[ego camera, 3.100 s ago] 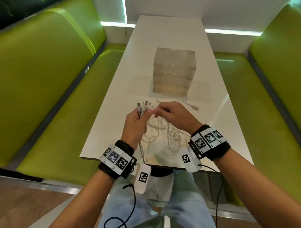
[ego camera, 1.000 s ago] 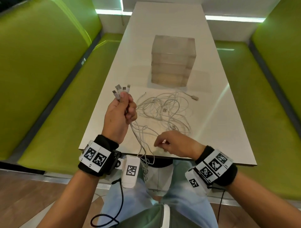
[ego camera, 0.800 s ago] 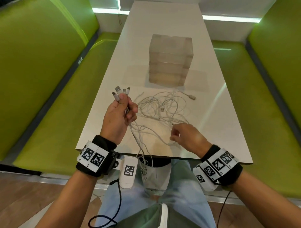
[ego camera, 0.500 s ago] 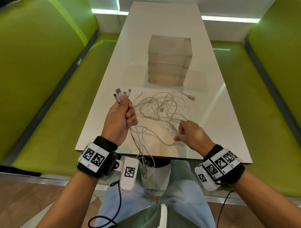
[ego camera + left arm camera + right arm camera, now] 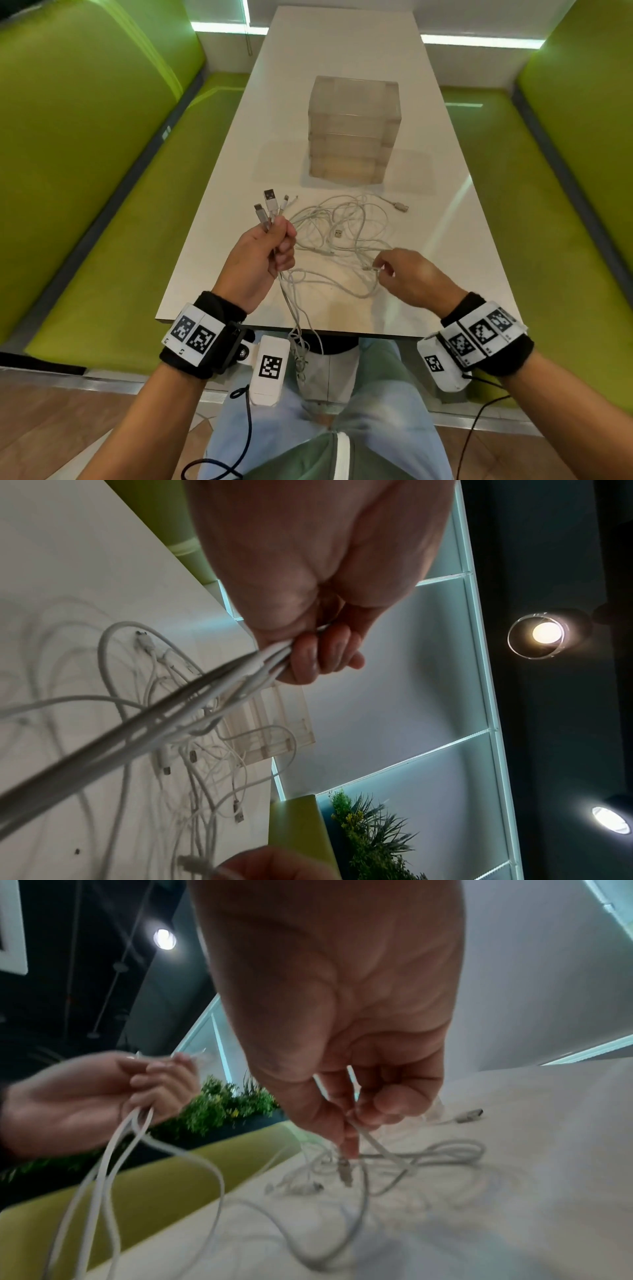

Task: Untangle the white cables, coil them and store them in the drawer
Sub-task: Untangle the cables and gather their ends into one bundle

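Above the table (image 5: 445, 274), left hand (image 5: 257, 260) fingers clench cables (image 5: 342, 226), plugs upward; right hand (image 5: 411, 277) pinches one.

A long, glossy white rectangular table (image 5: 455, 246) carried everything, set between two lime-green upholstered benches (image 5: 113, 219). Toward its middle stood a translucent plastic box of stacked drawers (image 5: 352, 130), upright and square to the table's edges. Just in front of the box, a loose tangle of thin white cables (image 5: 342, 236) lay spread on the tabletop, its loops crossing one another. One metal-tipped plug (image 5: 400, 207) lay out to the right of the tangle, and several strands trailed over the near edge.
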`<act>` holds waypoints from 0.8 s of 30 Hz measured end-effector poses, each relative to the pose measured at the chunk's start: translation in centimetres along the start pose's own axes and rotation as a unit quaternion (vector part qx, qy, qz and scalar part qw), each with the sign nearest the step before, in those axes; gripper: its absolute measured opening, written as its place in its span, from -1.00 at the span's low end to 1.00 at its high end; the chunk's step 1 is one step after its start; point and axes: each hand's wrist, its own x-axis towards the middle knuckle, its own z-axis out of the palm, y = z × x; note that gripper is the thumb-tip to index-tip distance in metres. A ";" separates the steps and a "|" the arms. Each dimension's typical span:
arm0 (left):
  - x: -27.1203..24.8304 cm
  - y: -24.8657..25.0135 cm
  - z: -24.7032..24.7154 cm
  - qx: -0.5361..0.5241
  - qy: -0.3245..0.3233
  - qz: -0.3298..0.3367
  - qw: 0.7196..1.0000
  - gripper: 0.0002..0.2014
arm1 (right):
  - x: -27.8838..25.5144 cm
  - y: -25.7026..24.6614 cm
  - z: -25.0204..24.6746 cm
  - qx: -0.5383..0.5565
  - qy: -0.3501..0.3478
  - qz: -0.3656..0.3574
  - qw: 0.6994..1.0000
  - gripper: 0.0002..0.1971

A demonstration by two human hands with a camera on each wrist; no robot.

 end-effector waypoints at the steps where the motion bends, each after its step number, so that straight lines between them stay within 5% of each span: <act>1: 0.0 -0.1 0.1 0.004 -0.002 -0.001 1.000 -0.69 | 0.3 -0.2 -0.9 0.004 -0.001 -0.002 1.000 -0.78; 7: 0.2 -0.8 1.0 -0.009 0.012 -0.008 1.000 -0.69 | 0.9 -1.9 -4.7 0.160 0.031 -0.002 0.987 -0.84; 14: 1.1 -1.8 2.2 -0.050 0.023 -0.016 0.998 -0.71 | 0.2 -5.3 -3.4 0.437 0.043 -0.075 0.895 -0.86; 18: 1.0 -1.9 3.2 -0.030 -0.005 -0.016 0.999 -0.71 | 0.6 -6.5 -2.0 0.476 0.045 -0.104 0.872 -0.86; 24: 1.2 -2.3 3.3 -0.054 -0.013 -0.002 0.998 -0.68 | 1.2 -7.4 -0.6 0.441 0.074 -0.110 0.888 -0.82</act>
